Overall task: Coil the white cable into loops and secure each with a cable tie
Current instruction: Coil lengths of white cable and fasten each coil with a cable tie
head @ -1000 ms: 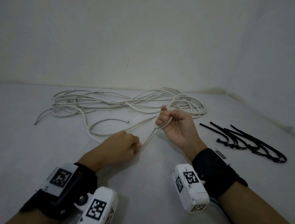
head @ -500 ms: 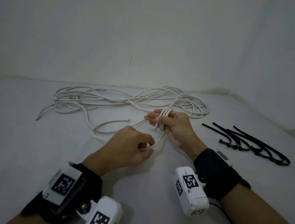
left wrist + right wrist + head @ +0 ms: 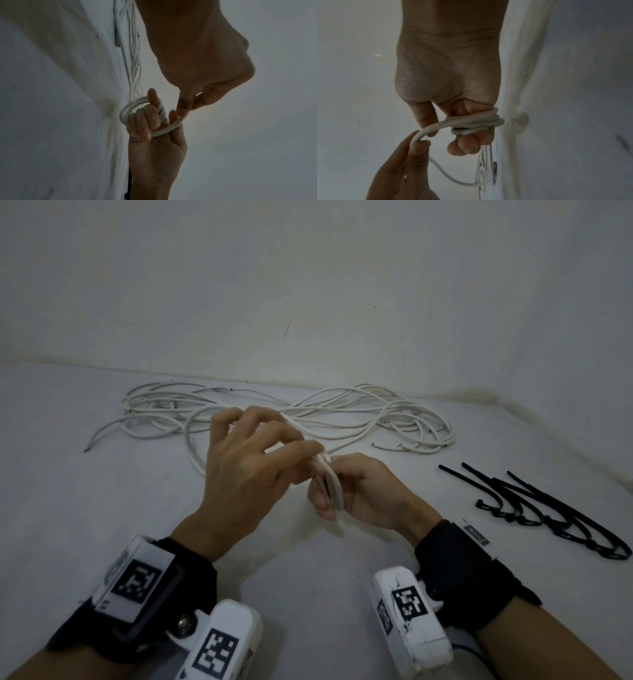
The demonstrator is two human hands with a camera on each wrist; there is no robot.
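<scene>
With the right hand [image 3: 370, 491] curled round the coiled white cable [image 3: 330, 487], the left hand's [image 3: 246, 460] pinching grip should lay each turn snugly beside it.

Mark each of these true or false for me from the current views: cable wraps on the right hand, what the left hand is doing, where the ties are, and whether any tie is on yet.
1. The white cable is wound in several turns around the right hand's fingers. True.
2. The left hand is empty and resting flat on the table. False: it is raised, pinching a strand of the cable as it feeds the coil.
3. The black cable ties lie on the table to the right of the right hand. True.
4. A cable tie is already fastened around the coil. False: no tie shows on the coil in any view.
5. All the cable is coiled. False: loose cable lies in a tangle beyond the hands.
</scene>
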